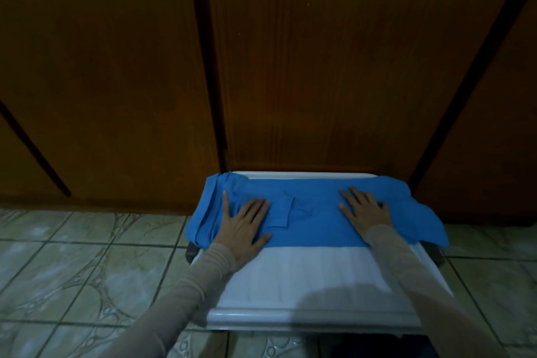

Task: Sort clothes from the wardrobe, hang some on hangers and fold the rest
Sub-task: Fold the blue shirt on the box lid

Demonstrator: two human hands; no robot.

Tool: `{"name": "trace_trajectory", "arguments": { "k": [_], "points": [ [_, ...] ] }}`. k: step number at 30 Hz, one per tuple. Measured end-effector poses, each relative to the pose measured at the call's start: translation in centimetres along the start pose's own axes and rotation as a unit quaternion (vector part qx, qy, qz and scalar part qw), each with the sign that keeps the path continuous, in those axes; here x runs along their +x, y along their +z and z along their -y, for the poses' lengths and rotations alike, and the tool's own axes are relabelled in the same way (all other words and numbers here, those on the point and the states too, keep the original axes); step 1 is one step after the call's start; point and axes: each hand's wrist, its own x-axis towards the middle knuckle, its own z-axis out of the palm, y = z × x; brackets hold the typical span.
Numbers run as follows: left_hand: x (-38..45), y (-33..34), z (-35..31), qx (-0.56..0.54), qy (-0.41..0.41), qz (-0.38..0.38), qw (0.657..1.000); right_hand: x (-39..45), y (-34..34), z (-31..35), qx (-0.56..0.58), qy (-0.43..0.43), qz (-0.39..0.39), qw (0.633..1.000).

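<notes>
Blue garment [305, 212] lies on the white table [305, 279], left hand [247, 224] and right hand [364, 209] pressing flat, fingers spread.

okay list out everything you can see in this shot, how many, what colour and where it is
blue garment: one, blue, partly folded, spread across the far half of the white table, its right end hanging over the edge
white table: one, white, on the floor in front of the wardrobe
wardrobe doors: several panels, dark brown wood, closed, behind the table
floor tiles: many, pale green with a pattern, around the table
left hand: one, beige sleeve, fingers straight, pressing flat on the garment's left part
right hand: one, beige sleeve, fingers straight, pressing flat on the garment's right part
</notes>
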Motion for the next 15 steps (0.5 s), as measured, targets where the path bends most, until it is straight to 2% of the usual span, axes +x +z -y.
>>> {"name": "trace_trajectory", "arguments": {
  "k": [4,11,15],
  "points": [
    [-0.3,-1.0,0.2,0.002,0.056,0.067,0.996,0.1,-0.9,-0.2,-0.024,0.03,-0.003,0.999],
    [2.9,-3.5,1.4,0.093,0.027,0.156,0.983,-1.7,-2.2,-0.9,-0.059,0.037,-0.015,0.997],
    [3.7,-4.8,-0.5,0.103,0.003,0.138,0.985,-3.6,-2.9,-1.0,-0.093,0.01,0.021,0.995]
  ]
}}
